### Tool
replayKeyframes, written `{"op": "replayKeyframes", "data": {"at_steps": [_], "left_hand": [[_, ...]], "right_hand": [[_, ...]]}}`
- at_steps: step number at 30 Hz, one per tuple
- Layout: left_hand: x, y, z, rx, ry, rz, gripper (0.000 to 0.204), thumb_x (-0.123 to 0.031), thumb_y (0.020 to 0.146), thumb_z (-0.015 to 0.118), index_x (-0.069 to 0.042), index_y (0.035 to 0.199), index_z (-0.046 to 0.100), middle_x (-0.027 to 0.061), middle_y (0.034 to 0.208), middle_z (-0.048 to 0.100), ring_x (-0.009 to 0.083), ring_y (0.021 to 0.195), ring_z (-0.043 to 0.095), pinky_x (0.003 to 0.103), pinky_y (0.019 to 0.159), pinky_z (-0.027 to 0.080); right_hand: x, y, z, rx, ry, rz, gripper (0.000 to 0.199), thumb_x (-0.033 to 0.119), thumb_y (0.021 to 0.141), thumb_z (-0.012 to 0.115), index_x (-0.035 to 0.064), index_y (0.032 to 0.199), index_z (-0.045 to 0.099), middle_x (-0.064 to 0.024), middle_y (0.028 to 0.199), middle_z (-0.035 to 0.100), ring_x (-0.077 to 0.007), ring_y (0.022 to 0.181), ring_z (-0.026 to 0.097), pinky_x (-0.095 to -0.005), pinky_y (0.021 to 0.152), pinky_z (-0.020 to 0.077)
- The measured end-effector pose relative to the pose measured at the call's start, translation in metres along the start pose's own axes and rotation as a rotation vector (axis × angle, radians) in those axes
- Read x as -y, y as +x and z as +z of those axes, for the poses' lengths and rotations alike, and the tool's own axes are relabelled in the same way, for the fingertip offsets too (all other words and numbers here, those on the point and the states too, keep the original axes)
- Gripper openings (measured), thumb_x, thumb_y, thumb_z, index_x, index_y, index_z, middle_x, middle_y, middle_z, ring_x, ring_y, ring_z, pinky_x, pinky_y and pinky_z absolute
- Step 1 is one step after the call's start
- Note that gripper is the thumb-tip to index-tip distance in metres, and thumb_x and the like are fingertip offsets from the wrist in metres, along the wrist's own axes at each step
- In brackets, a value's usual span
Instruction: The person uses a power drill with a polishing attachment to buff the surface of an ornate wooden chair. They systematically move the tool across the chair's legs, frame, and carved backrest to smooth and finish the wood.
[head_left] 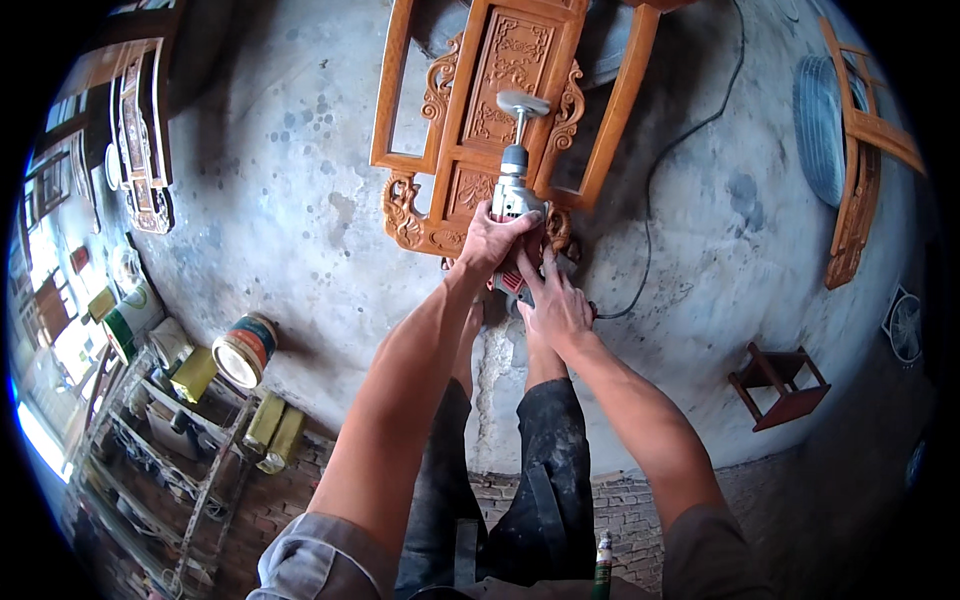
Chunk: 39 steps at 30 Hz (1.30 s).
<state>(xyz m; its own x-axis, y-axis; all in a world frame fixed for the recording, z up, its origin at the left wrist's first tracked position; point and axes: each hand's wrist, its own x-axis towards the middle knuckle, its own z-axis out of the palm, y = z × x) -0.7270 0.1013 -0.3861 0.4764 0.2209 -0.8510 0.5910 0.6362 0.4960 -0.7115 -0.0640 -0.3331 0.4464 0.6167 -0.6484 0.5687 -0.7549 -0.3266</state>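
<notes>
Gripping a power sander (pixel 514 175), carved wooden panel (pixel 505 110), stained concrete floor (pixel 290 200)

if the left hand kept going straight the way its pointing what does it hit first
Likely the grey body of the power tool that the left hand already grips; beyond it lies the carved wooden panel. Depth is hard to judge.

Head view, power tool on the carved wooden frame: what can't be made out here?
- Power tool: rear body hidden under left hand and right hand; switch position unreadable.
- Pad: whether it touches the carved frame cannot be told.
- Frame's top: cut off by the upper edge.
- Tins at left: too small and bent by the fisheye rim.
</notes>
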Motion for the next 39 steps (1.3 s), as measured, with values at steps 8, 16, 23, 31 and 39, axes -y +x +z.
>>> {"op": "replayKeyframes", "data": {"at_steps": [8,16,23,31,39], "left_hand": [[0.028,-0.002,-0.043,-0.001,0.012,-0.011,0.071,-0.031,0.078,0.087,-0.001,0.129,0.047,0.0121,0.109,0.066,0.0183,0.093,0.067,0.034,0.084,0.057],[0.046,-0.017,-0.041,-0.041,0.057,-0.027,0.071,-0.033,0.075,0.089,0.001,0.123,0.049,0.0103,0.103,0.066,0.0167,0.091,0.065,0.032,0.083,0.056],[0.050,-0.022,-0.049,-0.021,0.086,-0.043,0.069,-0.033,0.078,0.086,0.001,0.125,0.048,0.0102,0.106,0.064,0.0170,0.096,0.065,0.033,0.085,0.056],[0.044,-0.033,-0.056,-0.042,0.024,-0.070,0.065,-0.031,0.078,0.086,0.000,0.122,0.050,0.0110,0.106,0.066,0.0188,0.094,0.066,0.034,0.085,0.056],[0.042,-0.031,-0.002,-0.031,0.115,-0.106,0.064,-0.031,0.081,0.084,-0.003,0.126,0.048,0.0128,0.102,0.066,0.0202,0.086,0.068,0.035,0.077,0.058]], "right_hand": [[0.027,-0.005,0.005,0.050,0.010,-0.092,0.095,0.004,0.080,0.067,0.0353,0.159,0.023,-0.0311,0.158,0.025,-0.0435,0.102,0.069,-0.0489,0.074,0.0616],[0.028,-0.024,0.028,0.092,0.008,-0.060,0.096,0.004,0.081,0.066,0.0347,0.160,0.020,-0.0299,0.158,0.026,-0.0425,0.103,0.068,-0.0488,0.075,0.0619],[0.031,-0.026,0.036,0.059,0.036,-0.053,0.101,0.001,0.075,0.068,0.0355,0.159,0.022,-0.0267,0.157,0.029,-0.0406,0.104,0.066,-0.0497,0.079,0.0607],[0.037,-0.027,0.038,0.055,0.016,-0.120,0.096,0.002,0.079,0.064,0.0333,0.160,0.022,-0.0291,0.158,0.027,-0.0404,0.101,0.069,-0.0469,0.076,0.0618],[-0.009,-0.045,0.039,-0.054,-0.015,-0.071,0.097,0.006,0.079,0.067,0.0342,0.160,0.022,-0.0223,0.163,0.023,-0.0399,0.095,0.069,-0.0478,0.072,0.0623]]}}
